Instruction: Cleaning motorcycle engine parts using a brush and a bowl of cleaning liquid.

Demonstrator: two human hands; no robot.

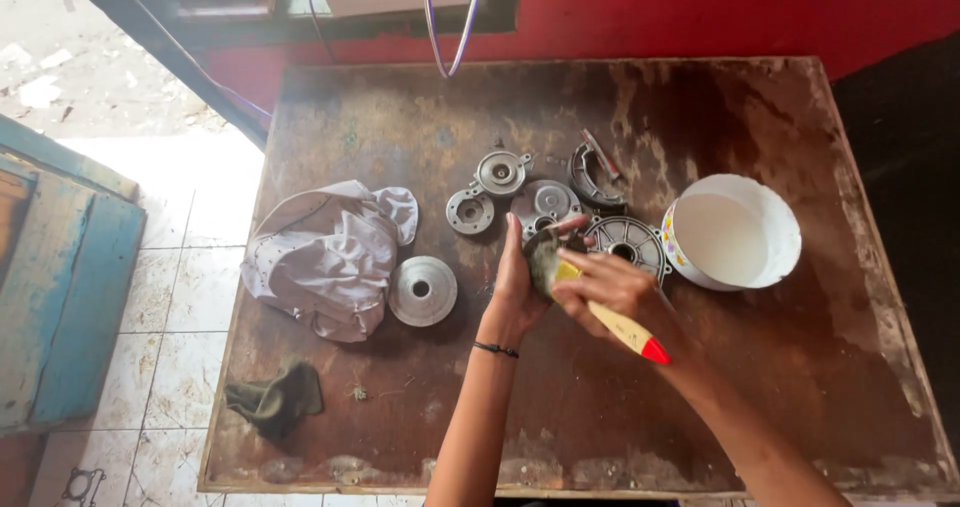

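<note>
The left hand (520,282) clasps a small dark metal part (541,257) (likely rigid, greasy, best held by its rim) while the right hand (605,287) pinches a yellow-handled brush (615,325).

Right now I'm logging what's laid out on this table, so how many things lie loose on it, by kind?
Round metal parts: 5, for instance the disc
Curved metal part: 1
Cloths: 2, white and dark green
White bowl: 1
Total: 9

Brush handle (625,329) yellow, red tip. Bowl (735,233) white, flowered rim outside. Counter (780,387) brown, stained. Cloth (330,257) pale, small dots. Rag (275,399) dark green. Pulley (422,290) grey metal. Wall (700,7) red.
</note>
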